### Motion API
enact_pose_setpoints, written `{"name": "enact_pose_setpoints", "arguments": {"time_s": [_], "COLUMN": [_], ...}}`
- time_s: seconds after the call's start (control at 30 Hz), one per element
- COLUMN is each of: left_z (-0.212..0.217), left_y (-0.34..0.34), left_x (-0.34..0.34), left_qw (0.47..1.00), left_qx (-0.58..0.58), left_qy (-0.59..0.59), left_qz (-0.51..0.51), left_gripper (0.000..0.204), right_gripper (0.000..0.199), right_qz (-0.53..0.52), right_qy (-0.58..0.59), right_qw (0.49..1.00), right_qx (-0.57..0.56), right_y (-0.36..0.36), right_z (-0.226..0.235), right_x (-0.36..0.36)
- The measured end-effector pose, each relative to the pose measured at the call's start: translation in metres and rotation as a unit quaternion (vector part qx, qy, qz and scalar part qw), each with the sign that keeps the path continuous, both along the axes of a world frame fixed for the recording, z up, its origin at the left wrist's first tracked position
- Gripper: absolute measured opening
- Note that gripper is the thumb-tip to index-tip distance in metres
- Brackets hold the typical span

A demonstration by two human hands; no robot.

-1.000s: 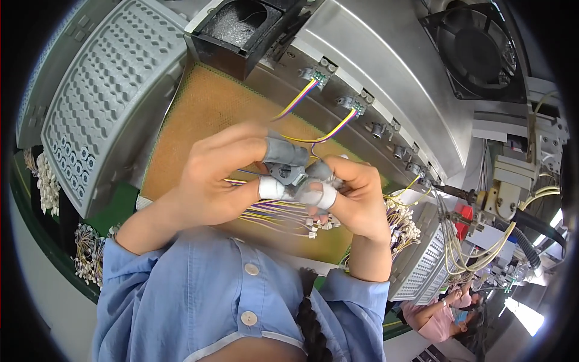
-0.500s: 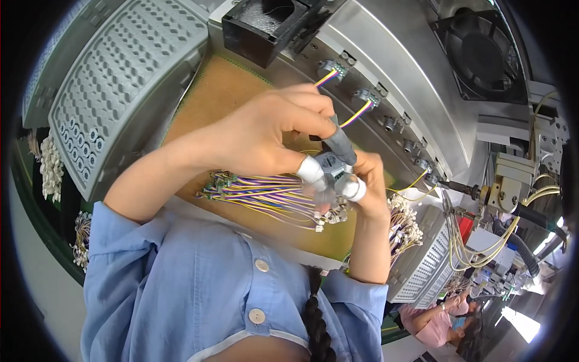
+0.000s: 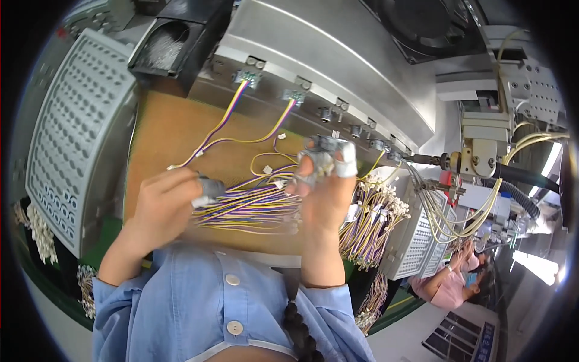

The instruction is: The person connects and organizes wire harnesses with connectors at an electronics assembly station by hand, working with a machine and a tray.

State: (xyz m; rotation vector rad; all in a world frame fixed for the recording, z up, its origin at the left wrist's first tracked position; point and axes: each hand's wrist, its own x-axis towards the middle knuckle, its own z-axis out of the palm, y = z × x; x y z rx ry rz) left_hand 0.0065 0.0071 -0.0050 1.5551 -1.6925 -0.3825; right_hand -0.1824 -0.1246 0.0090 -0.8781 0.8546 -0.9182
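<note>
Head view: left hand (image 3: 163, 206), nearly closed, meets wire harnesses (image 3: 256, 208) on the orange mat (image 3: 160, 130), hold unclear; right hand (image 3: 325, 187) curls around a blurred grey metal part (image 3: 324, 145). Gentle separating should prevent tangles.

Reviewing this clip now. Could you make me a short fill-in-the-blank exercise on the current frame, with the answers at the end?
1. In the picture's up-down direction, the right hand is ____ than the left hand.
2. In the picture, the left hand is nearer the ____ end of the wire bundle.
3. The main color of the person's shirt is ____.
4. The large fan is at the picture's ____ edge.

Missing words: higher; left; blue; top.
</note>
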Motion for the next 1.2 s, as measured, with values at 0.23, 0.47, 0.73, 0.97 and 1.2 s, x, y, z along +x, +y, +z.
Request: {"name": "enact_pose_setpoints", "arguments": {"time_s": [0.23, 0.47, 0.73, 0.97, 1.2], "left_z": [0.023, 0.038, -0.020, -0.062, -0.078], "left_y": [-0.016, -0.021, 0.040, 0.312, 0.370], "left_x": [-0.016, -0.005, 0.027, 0.365, 0.384], "left_qw": [0.997, 0.998, 0.914, 0.569, 0.726], "left_qx": [-0.009, 0.025, 0.012, 0.487, 0.463], "left_qy": [0.077, 0.001, 0.339, -0.521, -0.360], "left_qz": [-0.032, -0.051, 0.222, 0.410, 0.358], "left_gripper": [0.017, 0.018, 0.028, 0.048, 0.042], "right_gripper": [0.042, 0.042, 0.022, 0.015, 0.019], "right_qz": [-0.056, 0.163, 0.253, 0.259, 0.315], "right_qy": [0.014, 0.298, 0.210, 0.109, 0.095], "right_qw": [0.998, 0.905, 0.766, 0.868, 0.881], "right_qx": [0.022, -0.255, -0.552, -0.409, -0.339], "right_y": [-0.014, -0.005, 0.011, -0.015, -0.026], "right_z": [0.016, 0.037, 0.017, 0.026, 0.021], "right_x": [0.034, -0.038, -0.014, -0.019, -0.019]}}
